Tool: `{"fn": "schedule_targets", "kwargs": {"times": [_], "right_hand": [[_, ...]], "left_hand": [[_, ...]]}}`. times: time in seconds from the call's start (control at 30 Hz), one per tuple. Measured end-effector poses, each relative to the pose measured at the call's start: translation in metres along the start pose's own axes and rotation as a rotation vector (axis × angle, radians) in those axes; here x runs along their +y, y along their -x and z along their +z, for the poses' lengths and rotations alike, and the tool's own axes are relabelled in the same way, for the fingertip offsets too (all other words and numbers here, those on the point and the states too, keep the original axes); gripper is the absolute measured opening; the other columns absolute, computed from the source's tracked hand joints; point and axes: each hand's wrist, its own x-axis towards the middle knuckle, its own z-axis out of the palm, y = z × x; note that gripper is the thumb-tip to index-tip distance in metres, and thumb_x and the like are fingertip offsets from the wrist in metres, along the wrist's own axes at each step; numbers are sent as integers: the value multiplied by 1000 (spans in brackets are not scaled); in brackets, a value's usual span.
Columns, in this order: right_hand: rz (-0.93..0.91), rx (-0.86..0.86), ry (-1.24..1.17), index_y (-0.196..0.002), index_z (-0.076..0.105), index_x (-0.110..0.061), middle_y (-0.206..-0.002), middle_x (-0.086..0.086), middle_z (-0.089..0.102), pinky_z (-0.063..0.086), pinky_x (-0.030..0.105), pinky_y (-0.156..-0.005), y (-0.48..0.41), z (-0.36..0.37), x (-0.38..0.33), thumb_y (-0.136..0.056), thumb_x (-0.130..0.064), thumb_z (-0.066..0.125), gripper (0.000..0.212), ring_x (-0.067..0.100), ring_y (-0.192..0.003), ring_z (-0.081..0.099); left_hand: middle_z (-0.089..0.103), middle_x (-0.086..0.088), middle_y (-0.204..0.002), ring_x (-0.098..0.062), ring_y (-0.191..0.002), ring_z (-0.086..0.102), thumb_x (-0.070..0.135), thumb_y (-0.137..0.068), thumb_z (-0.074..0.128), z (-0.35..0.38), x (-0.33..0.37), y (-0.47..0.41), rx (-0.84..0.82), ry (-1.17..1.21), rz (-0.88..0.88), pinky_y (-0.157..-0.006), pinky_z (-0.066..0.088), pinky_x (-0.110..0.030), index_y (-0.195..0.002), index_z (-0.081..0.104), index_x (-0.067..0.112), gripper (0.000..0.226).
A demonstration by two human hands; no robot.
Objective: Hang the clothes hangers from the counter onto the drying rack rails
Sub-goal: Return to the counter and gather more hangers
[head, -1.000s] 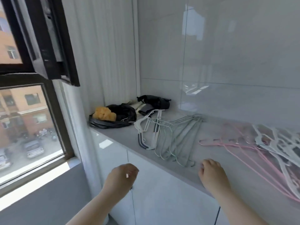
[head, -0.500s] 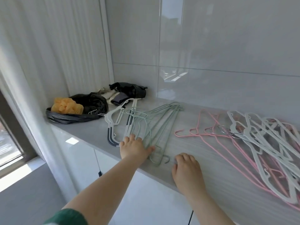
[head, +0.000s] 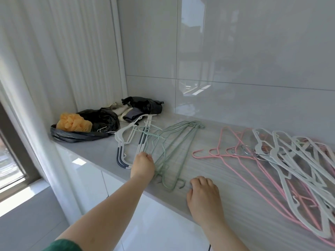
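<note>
Several pale green wire hangers [head: 174, 144] lie in a stack on the grey counter [head: 204, 171]. My left hand [head: 143, 164] is curled over their near left corner, fingers closed on the wires. My right hand [head: 204, 193] rests palm down on the counter just right of the green hooks, holding nothing. White hangers with dark grips [head: 126, 142] lie to the left. Pink hangers [head: 237, 158] and a pile of whitish plastic hangers [head: 297, 160] spread to the right. No drying rack is in view.
A black bag holding an orange sponge-like bundle [head: 72, 123] sits at the counter's far left, with dark cloth [head: 143, 105] behind it. Glossy tiled wall runs along the back. White cabinet fronts [head: 87, 178] stand below, and a window [head: 9, 160] is at the left.
The view swung right, away from the window. My left hand rose from below the counter to the green hangers, then closed on them. My right hand stayed on the counter edge.
</note>
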Motion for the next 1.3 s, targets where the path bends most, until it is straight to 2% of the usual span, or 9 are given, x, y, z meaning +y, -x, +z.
{"fn": "schedule_targets", "kwargs": {"times": [0.1,0.17,0.3,0.4,0.67,0.87,1.03,1.17,1.3], "right_hand": [[-2,6,-7,-51,57,-19,-54,-4,55,46,24,-46,0,-1,-1,-62,-25,32,28,19,-50,57],[3,-6,-14,-51,57,-19,-53,-4,54,46,24,-46,0,-3,-2,-62,-25,31,29,19,-49,56],[-7,-42,-26,-51,57,-19,-52,-4,54,45,25,-44,0,-6,-3,-62,-24,31,29,18,-47,56],[-43,-39,-38,-53,59,-17,-53,-2,56,46,26,-42,-3,-9,-2,-60,-20,37,24,20,-47,57],[-138,137,-233,-86,56,-7,-82,15,66,53,31,-59,-2,-27,-6,-66,-18,38,29,32,-68,66],[-192,107,-266,-103,55,9,-98,34,62,51,55,-69,-50,-75,-32,-54,10,75,52,49,-86,64],[-136,35,-322,-130,42,11,-131,31,46,33,48,-102,-84,-122,-73,-82,2,60,52,45,-122,44],[-227,-106,-371,-123,53,-5,-104,20,67,43,36,-75,-76,-148,-120,-97,-11,36,32,38,-95,59],[-396,-160,-466,-121,57,-13,-96,16,68,38,32,-63,-38,-174,-186,-98,-14,36,32,34,-86,62]], "left_hand": [[56,-11,-94,-23,-58,57,13,-99,25,-6,2,1,-35,361,-77,-52,42,-29,-98,41,8,17],[57,-8,-84,-22,-49,53,12,-99,24,-10,5,3,-56,508,-92,-46,39,-27,-92,37,11,15],[60,-1,-76,-19,-47,54,15,-99,25,-25,12,16,5,510,3,-39,36,-21,-96,39,13,14],[59,0,-70,-8,-38,53,15,-99,27,-40,10,31,63,436,104,-43,37,-23,-80,41,20,25],[59,0,-64,-3,-33,48,10,-97,32,-91,-18,77,230,343,198,-38,40,-17,-73,43,22,29],[59,2,-56,-6,-33,49,8,-96,35,-145,-30,125,264,317,228,-46,41,-27,-74,45,20,27],[61,3,-47,-10,-32,51,7,-96,36,-200,-41,178,318,317,285,-35,39,-17,-75,47,19,26],[64,4,-50,-10,-34,54,6,-94,41,-253,-64,227,393,233,290,-36,39,-15,-77,49,22,25],[63,10,-48,-5,-38,54,10,-92,50,-308,-93,285,426,72,187,-42,40,-14,-77,52,27,22]]}}
